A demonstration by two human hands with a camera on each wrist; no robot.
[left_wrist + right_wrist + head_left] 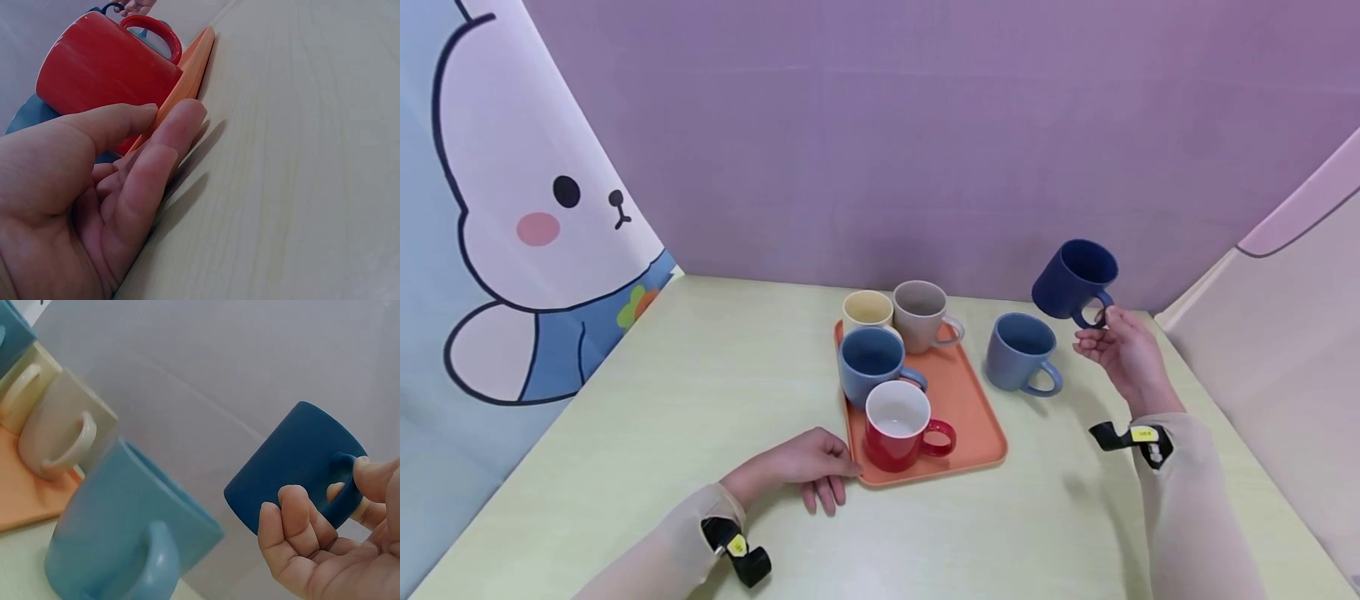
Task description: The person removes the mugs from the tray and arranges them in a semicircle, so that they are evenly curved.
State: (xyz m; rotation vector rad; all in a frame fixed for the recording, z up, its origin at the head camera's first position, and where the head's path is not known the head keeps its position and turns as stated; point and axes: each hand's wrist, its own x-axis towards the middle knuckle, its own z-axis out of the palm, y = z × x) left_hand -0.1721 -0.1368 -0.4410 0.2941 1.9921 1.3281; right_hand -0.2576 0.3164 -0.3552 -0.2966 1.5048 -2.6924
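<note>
A dark blue mug (pixel 1071 281) is lifted off the table at the right, tilted; my right hand (pixel 1123 354) grips it by the handle. Below and left of it, a grey-blue mug (pixel 1017 354) stands on the table beside the orange tray (pixel 973 417). My left hand (pixel 808 467) pinches the tray's near left corner between thumb and fingers, as the left wrist view shows. Closest to that hand on the tray is a red mug (pixel 112 62) with a white inside. Behind it stand a blue mug (pixel 868 367), a yellow mug (pixel 867 310) and a grey mug (pixel 917 317).
The pale wooden table (pixel 700 367) extends around the tray. A purple cloth backdrop (pixel 925 150) rises along its far edge, with a cartoon-printed panel (pixel 535 208) at the left and a pale panel (pixel 1285 333) at the right.
</note>
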